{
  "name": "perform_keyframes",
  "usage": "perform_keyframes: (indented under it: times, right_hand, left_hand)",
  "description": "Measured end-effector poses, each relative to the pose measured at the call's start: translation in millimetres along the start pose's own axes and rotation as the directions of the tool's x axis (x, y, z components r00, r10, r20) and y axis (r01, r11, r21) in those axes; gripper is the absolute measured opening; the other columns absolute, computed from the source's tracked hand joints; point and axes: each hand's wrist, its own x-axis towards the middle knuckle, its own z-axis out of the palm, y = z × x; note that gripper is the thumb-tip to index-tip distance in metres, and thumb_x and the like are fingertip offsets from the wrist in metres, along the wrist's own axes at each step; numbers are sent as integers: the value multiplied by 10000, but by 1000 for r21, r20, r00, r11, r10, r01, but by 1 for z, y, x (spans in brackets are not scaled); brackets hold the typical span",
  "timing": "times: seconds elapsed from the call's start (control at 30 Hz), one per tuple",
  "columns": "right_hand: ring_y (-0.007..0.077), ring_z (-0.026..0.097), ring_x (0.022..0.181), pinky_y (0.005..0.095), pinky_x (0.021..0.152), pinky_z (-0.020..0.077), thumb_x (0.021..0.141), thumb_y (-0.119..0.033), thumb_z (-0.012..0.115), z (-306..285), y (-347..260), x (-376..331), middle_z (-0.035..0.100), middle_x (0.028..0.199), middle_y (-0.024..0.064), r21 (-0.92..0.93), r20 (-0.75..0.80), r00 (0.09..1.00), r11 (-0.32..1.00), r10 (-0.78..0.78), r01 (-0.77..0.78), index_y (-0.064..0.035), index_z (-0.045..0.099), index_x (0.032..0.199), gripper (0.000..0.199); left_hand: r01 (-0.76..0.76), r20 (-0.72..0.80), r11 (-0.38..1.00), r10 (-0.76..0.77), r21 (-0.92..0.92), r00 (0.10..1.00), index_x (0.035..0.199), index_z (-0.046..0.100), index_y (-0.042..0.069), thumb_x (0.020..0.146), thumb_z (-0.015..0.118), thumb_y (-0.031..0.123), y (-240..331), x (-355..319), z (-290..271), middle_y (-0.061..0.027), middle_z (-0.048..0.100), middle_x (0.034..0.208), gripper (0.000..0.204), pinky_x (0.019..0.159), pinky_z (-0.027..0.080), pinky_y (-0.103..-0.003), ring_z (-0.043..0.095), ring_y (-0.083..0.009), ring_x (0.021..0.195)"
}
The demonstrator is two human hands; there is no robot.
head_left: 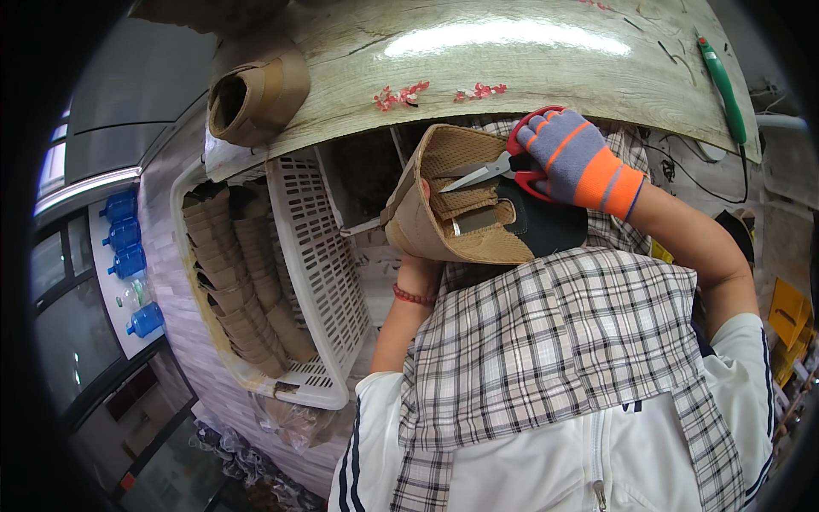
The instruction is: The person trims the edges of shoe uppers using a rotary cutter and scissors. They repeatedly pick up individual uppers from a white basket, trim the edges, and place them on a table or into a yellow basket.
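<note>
My right hand (580, 158), in a grey and orange glove, is closed on red-handled scissors (478, 176). Their blades are slightly parted and reach inside the opening of a tan, mesh-lined boot upper (409, 218). My left hand (420, 271), bare and mostly hidden behind the upper, grips it from below and the left side. A label and a fold of lining show inside it, and a black piece (554, 226) adjoins it on the right. The upper is held over my lap, just in front of the table edge.
Another tan upper (260, 98) stands at the left of the wood-patterned table (529, 85). A green corded tool (722, 90) lies at the right, with red thread scraps (399, 96) near the front edge. On my left, a white slotted basket (320, 256) holds stacked uppers (235, 282).
</note>
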Motion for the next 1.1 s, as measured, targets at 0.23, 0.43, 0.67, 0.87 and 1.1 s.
perform_keyframes:
  times: [0.23, 0.43, 0.67, 0.87, 1.1]
  right_hand:
    - [262, 607, 812, 353, 720, 494, 711, -268, 743, 2, 3, -4, 627, 871, 80, -129, 104, 992, 990, 77, -63, -64, 642, 961, 338]
    - [255, 618, 834, 357, 698, 499, 722, -279, 735, -3, 11, -12, 630, 870, 87, -24, -44, 999, 1000, 17, -18, -77, 646, 950, 316]
    - [269, 636, 822, 373, 704, 508, 742, -277, 726, -6, 4, 0, 648, 854, 97, -34, 56, 997, 998, 53, -51, -93, 647, 978, 309]
    - [307, 626, 887, 391, 761, 507, 773, -180, 702, -15, 20, -36, 656, 920, 111, 260, -33, 929, 901, 369, -349, -76, 630, 1008, 267]
    - [328, 592, 869, 395, 760, 485, 744, -206, 706, -13, -6, -65, 614, 881, 135, 314, 248, 950, 911, 191, -266, -49, 587, 958, 291]
  left_hand:
    - [94, 24, 980, -91, -176, 996, 1300, 486, 37, 956, 566, 290, -12, 7, -12, -82, 563, 1242, 435, 922, 500, -366, 561, -199, 1105]
    - [91, 2, 985, -92, -144, 996, 1291, 529, 50, 967, 563, 284, -7, 0, -4, -42, 576, 1222, 400, 881, 500, -304, 570, -151, 1073]
    - [138, -108, 968, -163, -211, 981, 1299, 484, 35, 949, 581, 272, 11, 3, 12, -86, 575, 1228, 434, 926, 506, -403, 575, -234, 1096]
    - [46, -12, 984, -49, -175, 999, 1307, 483, 42, 943, 593, 290, -5, 16, -12, -69, 561, 1248, 454, 923, 491, -373, 561, -210, 1105]
    - [646, 52, 761, -644, -59, 763, 1087, 619, 88, 758, 752, 54, 12, -7, -84, -52, 630, 909, 356, 581, 512, -304, 629, -184, 750]
